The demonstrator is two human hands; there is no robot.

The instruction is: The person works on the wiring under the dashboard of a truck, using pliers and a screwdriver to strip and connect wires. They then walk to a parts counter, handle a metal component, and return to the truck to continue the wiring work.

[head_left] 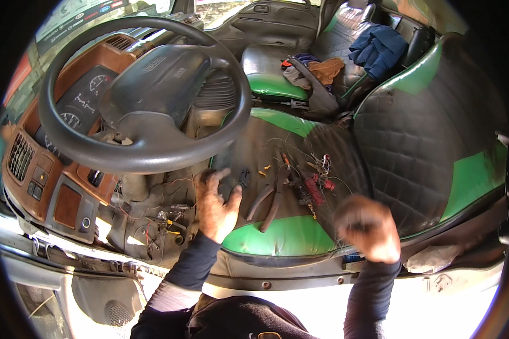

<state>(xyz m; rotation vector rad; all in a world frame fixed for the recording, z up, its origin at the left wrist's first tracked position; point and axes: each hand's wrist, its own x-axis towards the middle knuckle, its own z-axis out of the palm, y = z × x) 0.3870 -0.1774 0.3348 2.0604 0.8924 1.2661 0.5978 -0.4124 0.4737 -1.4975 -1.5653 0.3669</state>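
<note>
My left hand (pixel 218 206) is over the front edge of the driver's seat (pixel 274 237), its fingers spread and nothing visible in them. Over the seat's near right part is my right hand (pixel 370 229), curled closed and blurred by motion; whatever it may hold cannot be made out. Between the hands lie pliers (pixel 277 200) with dark, spread handles. Beside them are a red-handled tool (pixel 314 189) and a slim orange-and-dark tool (pixel 287 162). Thin loose wires (pixel 300 146) trail over the seat. Small yellow pieces (pixel 264 169) and black pieces (pixel 244 176) sit closer to my left hand.
A large steering wheel (pixel 237 118) stands at the left, before a brown-trimmed dashboard (pixel 68 206). Below it, exposed wiring and connectors (pixel 167 223) show in the footwell. A cloth pile (pixel 325 70) and a dark blue garment (pixel 379 51) lie on the far seat.
</note>
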